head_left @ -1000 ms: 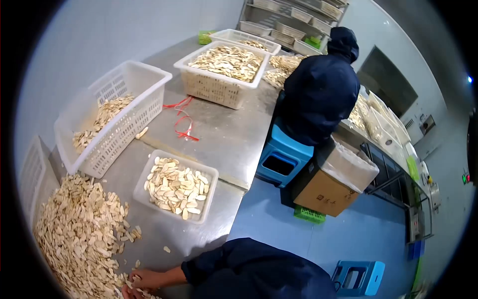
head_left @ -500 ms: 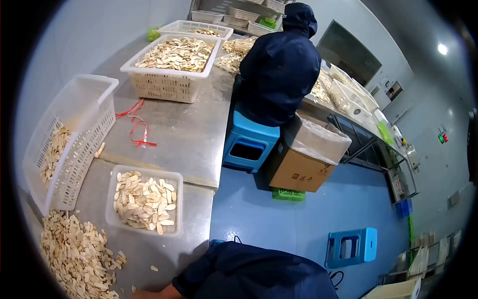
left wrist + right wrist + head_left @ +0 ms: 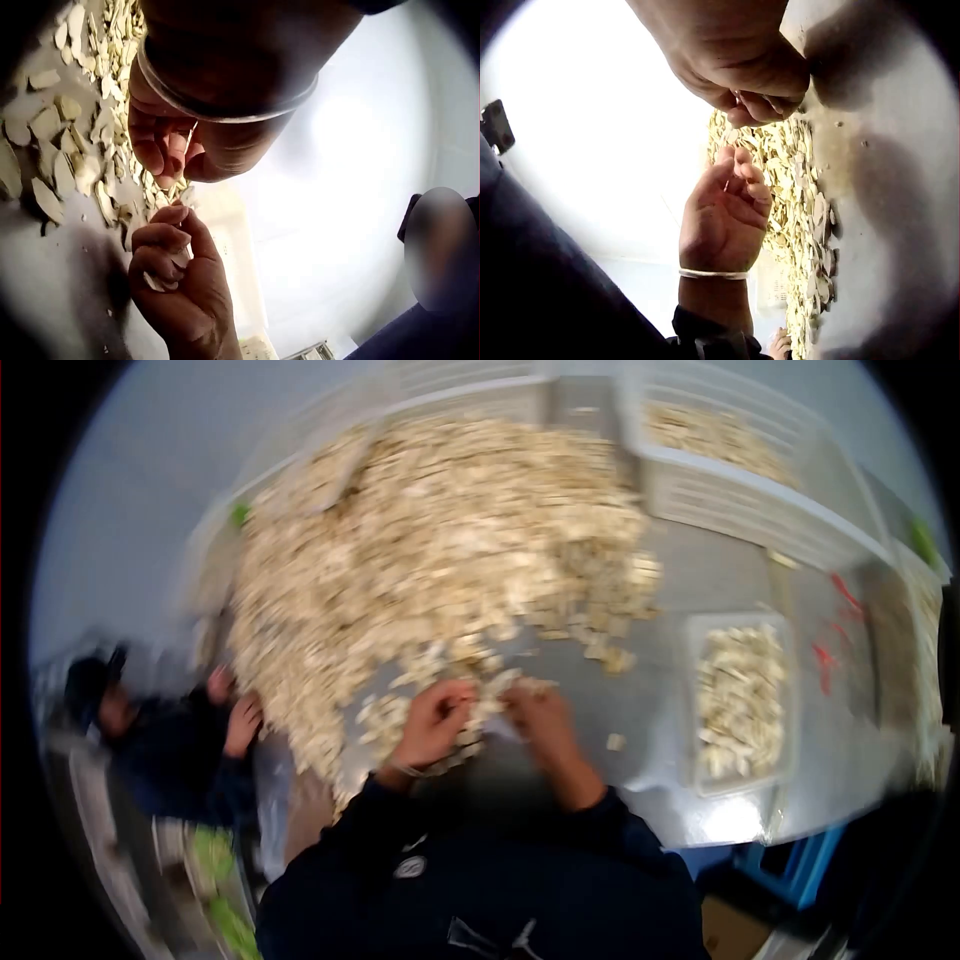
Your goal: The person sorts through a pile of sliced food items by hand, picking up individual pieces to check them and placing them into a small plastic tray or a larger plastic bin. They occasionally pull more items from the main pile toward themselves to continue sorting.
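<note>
A broad heap of pale, dried-looking slices [image 3: 440,550] covers the metal table in front of me, blurred in the head view. My left hand [image 3: 435,722], with a thin band at its wrist, is at the heap's near edge, its fingers curled. In the left wrist view a thin pale slice [image 3: 190,137] shows edge-on between its thumb and fingers. Close beside it is my right hand [image 3: 542,722]. Its thumb and forefinger tips meet, and its other fingers curl round pale slices [image 3: 159,282] against the palm. Loose slices [image 3: 52,165] lie near both hands.
To the right stands a shallow clear tray [image 3: 692,710] of sorted slices. A white slatted basket [image 3: 740,490] with more slices is behind it. Red string [image 3: 825,665] lies farther right. Another person [image 3: 160,740] works at the heap's left side.
The head view has swung from the table's right side and the seated person there to the heap and both my hands. The tray and basket now appear on the right.
</note>
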Motion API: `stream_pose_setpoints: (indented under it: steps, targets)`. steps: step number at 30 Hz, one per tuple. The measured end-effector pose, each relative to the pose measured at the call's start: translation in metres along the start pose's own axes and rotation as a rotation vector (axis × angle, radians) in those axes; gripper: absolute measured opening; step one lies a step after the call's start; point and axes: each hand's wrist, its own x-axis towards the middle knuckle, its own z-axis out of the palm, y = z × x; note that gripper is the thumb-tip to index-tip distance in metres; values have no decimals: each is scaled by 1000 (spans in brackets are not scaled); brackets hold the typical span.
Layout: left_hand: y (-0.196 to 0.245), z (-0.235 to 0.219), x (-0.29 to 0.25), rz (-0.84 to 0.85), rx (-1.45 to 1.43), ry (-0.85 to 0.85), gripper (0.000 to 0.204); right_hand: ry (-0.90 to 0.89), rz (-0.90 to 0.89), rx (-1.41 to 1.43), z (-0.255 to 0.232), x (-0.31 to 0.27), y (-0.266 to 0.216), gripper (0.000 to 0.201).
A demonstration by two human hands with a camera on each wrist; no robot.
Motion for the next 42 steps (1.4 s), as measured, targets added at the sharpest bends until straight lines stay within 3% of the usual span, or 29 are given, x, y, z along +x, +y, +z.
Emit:
stream_pose_setpoints:
  steps: [4, 13, 19, 22, 29, 32, 35, 38, 41, 42]
  targets:
    - [20, -14, -20, -86, 134, 124, 20, -93, 18, 224, 9, -7, -13, 13]
    - [3, -29, -41, -43, 199, 291, 15, -148, -24, 182, 14, -4, -7, 18]
    - [5, -42, -46, -49, 376, 336, 15, -184, -103, -88, 13, -7, -3, 17]
    - [0, -43, -47, -47, 501, 310, 15, -321, -220, -385, 10, -2, 11, 17]
    - [-10, -35, -37, 146, 643, 191, 13, -237, -128, -157, 13, -5, -7, 15]
    - [-2, -24, -37, 121, 625, 169, 13, -229, -116, -110, 11, -6, -10, 15]
    - [8, -5, -28, 388, 725, 314, 14, -207, -116, -79, 13, -6, -11, 14]
    - [3, -11, -28, 333, 696, 99, 14, -179, -131, -41, 11, -4, -9, 13]
    - [-2, -20, -22, 112, 767, -43, 13, -133, -130, -17, 10, -4, -11, 13]
    - [-1, -21, -17, 156, 766, 17, 13, -130, -131, -8, 10, -4, -11, 13]
